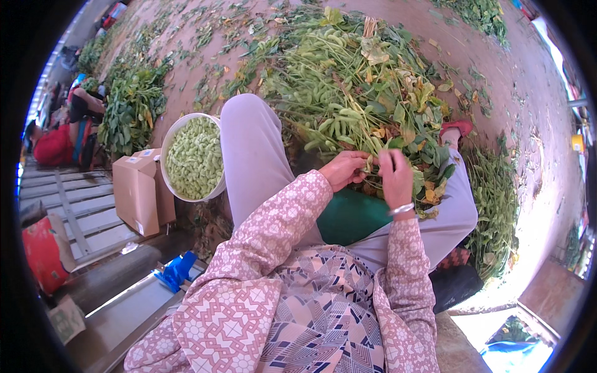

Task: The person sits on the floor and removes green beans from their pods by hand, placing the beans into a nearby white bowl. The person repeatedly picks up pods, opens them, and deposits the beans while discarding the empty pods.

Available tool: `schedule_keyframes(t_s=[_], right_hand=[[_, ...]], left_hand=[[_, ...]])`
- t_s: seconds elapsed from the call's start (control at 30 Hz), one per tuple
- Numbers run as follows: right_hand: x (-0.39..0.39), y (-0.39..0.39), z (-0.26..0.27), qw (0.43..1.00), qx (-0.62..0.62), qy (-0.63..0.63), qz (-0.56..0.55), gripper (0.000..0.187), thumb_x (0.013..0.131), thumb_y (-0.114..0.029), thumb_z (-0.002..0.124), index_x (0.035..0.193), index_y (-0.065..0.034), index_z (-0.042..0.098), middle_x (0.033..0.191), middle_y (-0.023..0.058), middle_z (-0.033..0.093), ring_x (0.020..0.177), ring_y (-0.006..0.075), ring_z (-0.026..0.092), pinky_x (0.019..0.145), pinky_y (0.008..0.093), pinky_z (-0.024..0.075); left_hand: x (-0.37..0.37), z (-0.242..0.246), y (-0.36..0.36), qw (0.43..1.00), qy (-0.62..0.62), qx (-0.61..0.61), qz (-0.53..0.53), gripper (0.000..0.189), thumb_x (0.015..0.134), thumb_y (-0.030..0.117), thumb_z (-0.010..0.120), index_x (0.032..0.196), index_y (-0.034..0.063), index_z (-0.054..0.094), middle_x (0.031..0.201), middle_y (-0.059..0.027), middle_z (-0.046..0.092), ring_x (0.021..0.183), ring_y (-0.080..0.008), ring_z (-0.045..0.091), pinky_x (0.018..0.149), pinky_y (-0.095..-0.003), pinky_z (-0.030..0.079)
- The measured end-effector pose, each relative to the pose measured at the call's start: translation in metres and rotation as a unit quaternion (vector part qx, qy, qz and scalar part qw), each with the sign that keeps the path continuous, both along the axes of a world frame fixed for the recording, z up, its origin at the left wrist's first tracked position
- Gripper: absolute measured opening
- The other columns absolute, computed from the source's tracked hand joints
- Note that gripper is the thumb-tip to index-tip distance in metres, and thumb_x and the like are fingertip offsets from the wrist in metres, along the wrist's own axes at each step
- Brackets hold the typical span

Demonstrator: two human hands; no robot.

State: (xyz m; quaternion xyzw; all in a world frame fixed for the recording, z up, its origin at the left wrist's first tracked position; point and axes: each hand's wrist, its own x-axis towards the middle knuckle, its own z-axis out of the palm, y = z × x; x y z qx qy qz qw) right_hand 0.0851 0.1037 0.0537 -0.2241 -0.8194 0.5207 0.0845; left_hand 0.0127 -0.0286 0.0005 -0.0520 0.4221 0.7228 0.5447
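Observation:
Above my lap, my left hand point(346, 170) pinches a green bean pod on a plant stem between thumb and fingers. Close beside it on the right is my right hand point(396, 177), slightly blurred, its fingertips at the same stems; a silvery bracelet circles that wrist. What its fingers grip cannot be told. A large heap of bean plants point(322, 65) with green pods, stems and yellowing leaves lies just beyond both hands. Between my legs is a dark green container or sheet point(352, 217). Left of my knee stands a white bucket point(168, 179) filled with picked green pods.
A cardboard box point(135, 196) stands left of the bucket, by a slatted surface point(93, 228). More bean plants lie in piles at left point(133, 102) and right point(492, 210). A person in red point(53, 144) is at the far left. Loose leaves litter the ground.

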Motion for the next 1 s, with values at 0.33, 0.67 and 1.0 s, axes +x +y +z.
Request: schedule_keyframes(t_s=[0.33, 0.67, 1.0], right_hand=[[-0.026, 0.020, 0.000, 0.999, 0.051, -0.014, 0.002, 0.027, 0.080, -0.024, 0.063, 0.090, 0.0006, 0.062, 0.069, 0.0127, 0.060, 0.062, 0.0202, 0.057, 0.063, 0.0327, 0.0466], [0.036, -0.001, 0.001, 0.982, 0.112, 0.124, 0.092, 0.022, 0.078, -0.002, 0.062, 0.099, -0.0060, 0.061, 0.073, 0.0054, 0.056, 0.060, 0.0112, 0.051, 0.058, 0.0257, 0.0439], [0.058, -0.007, -0.011, 0.950, -0.292, -0.110, 0.025, 0.030, 0.095, -0.030, 0.039, 0.103, -0.0040, 0.052, 0.064, 0.0060, 0.059, 0.040, 0.0051, 0.037, 0.039, 0.0206, 0.0284]], left_hand=[[0.006, -0.001, -0.006, 0.996, -0.008, 0.069, -0.047, 0.028, 0.092, 0.009, 0.050, 0.118, -0.0025, 0.055, 0.090, -0.0033, 0.056, 0.074, -0.0106, 0.053, 0.059, -0.0215, 0.040], [0.020, -0.005, 0.009, 0.995, -0.069, 0.070, 0.012, 0.021, 0.094, 0.025, 0.053, 0.086, 0.0062, 0.059, 0.068, 0.0022, 0.049, 0.054, -0.0060, 0.040, 0.046, -0.0194, 0.029], [0.016, -0.008, 0.006, 0.998, -0.003, 0.050, -0.043, 0.027, 0.094, 0.023, 0.052, 0.103, -0.0015, 0.059, 0.069, 0.0038, 0.047, 0.053, -0.0038, 0.039, 0.046, -0.0181, 0.029]])
